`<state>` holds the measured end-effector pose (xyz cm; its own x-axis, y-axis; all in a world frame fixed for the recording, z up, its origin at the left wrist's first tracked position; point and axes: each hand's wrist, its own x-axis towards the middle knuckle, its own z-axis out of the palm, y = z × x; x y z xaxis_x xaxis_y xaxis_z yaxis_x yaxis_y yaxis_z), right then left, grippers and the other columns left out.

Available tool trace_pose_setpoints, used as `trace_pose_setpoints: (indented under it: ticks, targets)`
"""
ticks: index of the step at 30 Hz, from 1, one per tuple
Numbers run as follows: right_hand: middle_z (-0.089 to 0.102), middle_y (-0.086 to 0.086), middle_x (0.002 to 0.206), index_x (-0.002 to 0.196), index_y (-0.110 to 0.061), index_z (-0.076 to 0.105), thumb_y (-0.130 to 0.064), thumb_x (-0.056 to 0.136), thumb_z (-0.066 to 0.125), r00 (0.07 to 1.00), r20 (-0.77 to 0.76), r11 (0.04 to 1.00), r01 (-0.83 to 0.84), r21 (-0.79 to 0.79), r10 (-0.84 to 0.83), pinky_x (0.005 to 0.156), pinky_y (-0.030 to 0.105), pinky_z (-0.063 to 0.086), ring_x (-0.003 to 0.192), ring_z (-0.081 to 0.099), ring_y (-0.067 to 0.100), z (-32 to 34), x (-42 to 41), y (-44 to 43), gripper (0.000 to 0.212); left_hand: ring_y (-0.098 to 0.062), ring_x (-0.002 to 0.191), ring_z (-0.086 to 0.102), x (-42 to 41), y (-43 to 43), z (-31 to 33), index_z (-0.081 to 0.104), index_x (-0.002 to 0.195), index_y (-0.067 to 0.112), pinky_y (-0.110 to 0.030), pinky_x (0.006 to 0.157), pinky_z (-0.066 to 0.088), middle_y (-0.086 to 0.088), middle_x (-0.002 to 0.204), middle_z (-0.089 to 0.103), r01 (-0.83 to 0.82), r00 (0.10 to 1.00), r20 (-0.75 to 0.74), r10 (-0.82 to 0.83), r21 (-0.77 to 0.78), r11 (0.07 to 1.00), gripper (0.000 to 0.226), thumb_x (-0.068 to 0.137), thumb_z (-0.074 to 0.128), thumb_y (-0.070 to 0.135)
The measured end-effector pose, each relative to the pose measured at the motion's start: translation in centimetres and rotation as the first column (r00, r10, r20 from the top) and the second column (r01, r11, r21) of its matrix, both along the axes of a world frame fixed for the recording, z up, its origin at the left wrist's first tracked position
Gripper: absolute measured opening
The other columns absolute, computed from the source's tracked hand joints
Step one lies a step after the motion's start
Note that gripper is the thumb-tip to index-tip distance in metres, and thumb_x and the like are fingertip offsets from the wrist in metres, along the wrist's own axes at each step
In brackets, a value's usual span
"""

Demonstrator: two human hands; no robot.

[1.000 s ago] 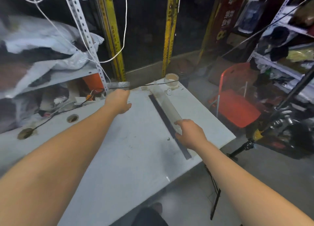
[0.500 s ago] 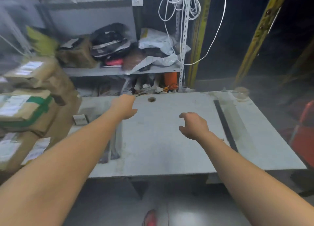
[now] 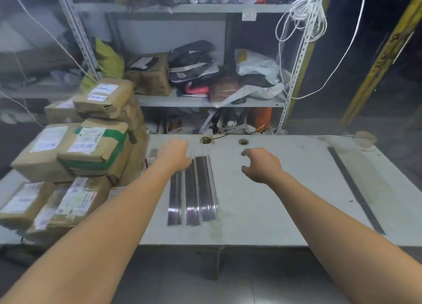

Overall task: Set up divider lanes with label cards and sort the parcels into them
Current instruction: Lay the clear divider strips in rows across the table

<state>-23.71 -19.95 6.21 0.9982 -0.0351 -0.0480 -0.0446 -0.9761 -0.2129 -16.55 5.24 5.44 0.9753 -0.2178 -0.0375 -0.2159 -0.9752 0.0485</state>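
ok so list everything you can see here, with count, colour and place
clear divider strips: three, transparent with dark bases, side by side left of the table's centre
lone divider strip: one, clear with a dark base, toward the table's right end
cardboard parcels: a stack, count unclear, brown with white labels, at the table's left end
table: one, pale grey, two holes near its far edge
shelving rack: one, grey metal, behind the table, holding bags and parcels
white cord: one coil, hung on the rack's right upright
left hand: at the three strips' far end, grip hidden
right hand: over bare table, fingers loosely curled, holding nothing
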Motion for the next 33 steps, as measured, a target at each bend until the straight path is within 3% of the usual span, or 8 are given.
trace_pose_setpoints:
  ticks: [5,9,14,22,29,33]
  targets:
    - [0.058,-0.002,0.136,0.139,-0.027,0.051,-0.027,0.092,0.062,0.999,-0.032,0.995,0.037,0.089,-0.034,0.078,0.031,0.045,0.12,0.055,0.021,-1.2,1.3,3.5,0.049,-0.025,0.1,0.061,1.8,3.0,-2.2,0.056,0.127,0.012,-0.04,0.081,0.054,-0.006,0.118,0.062,0.06,0.998,-0.017,-0.061,-0.094,0.994,0.042,0.094,0.059,0.037]
    - [0.057,-0.002,0.137,0.14,-0.026,0.052,-0.027,0.092,0.062,0.997,-0.079,0.99,0.034,0.133,-0.023,0.084,0.032,0.045,0.123,0.053,0.021,-2.9,2.6,5.0,0.049,-0.024,0.099,0.061,3.8,3.7,-3.8,0.056,0.128,0.012,-0.034,0.079,0.052,-0.007,0.117,0.062,0.093,0.994,-0.045,-0.098,-0.101,0.991,0.042,0.094,0.06,0.037]
    - [0.059,-0.002,0.135,0.138,-0.024,0.054,-0.027,0.091,0.063,0.995,-0.1,0.968,0.032,0.248,-0.007,0.09,0.034,0.05,0.122,0.056,0.019,-6.1,5.5,5.4,0.049,-0.023,0.1,0.061,6.1,3.4,-5.1,0.056,0.131,0.013,-0.04,0.086,0.054,-0.005,0.118,0.061,0.15,0.982,-0.098,-0.161,-0.108,0.983,0.043,0.094,0.06,0.036]
    - [0.063,-0.003,0.129,0.134,-0.022,0.058,-0.031,0.087,0.07,0.975,-0.206,0.864,0.179,0.471,-0.09,0.088,0.033,0.053,0.109,0.063,0.016,-11.7,7.9,5.7,0.049,-0.021,0.116,0.054,11.0,1.8,-6.8,0.06,0.126,0.016,-0.034,0.098,0.046,-0.002,0.124,0.06,0.29,0.945,-0.116,-0.305,-0.132,0.948,0.032,0.095,0.061,0.024]
    - [0.072,-0.011,0.102,0.118,-0.019,0.069,-0.024,0.078,0.072,0.922,-0.309,0.781,0.367,0.505,-0.233,0.08,0.028,0.054,0.091,0.067,0.011,-13.9,7.5,6.4,0.041,-0.021,0.118,0.054,17.2,-1.3,-9.0,0.061,0.126,0.018,-0.036,0.098,0.046,0.0,0.125,0.06,0.499,0.86,-0.069,-0.505,-0.087,0.862,0.034,0.092,0.064,0.025]
    - [0.072,-0.011,0.1,0.114,-0.022,0.071,-0.017,0.073,0.072,0.89,-0.359,0.766,0.433,0.475,-0.28,0.079,0.027,0.055,0.09,0.068,0.011,-14.2,7.2,7.3,0.042,-0.019,0.111,0.054,19.9,-2.1,-10.7,0.065,0.12,0.02,-0.031,0.089,0.045,0.002,0.117,0.061,0.634,0.757,-0.129,-0.641,-0.094,0.768,0.032,0.088,0.067,0.021]
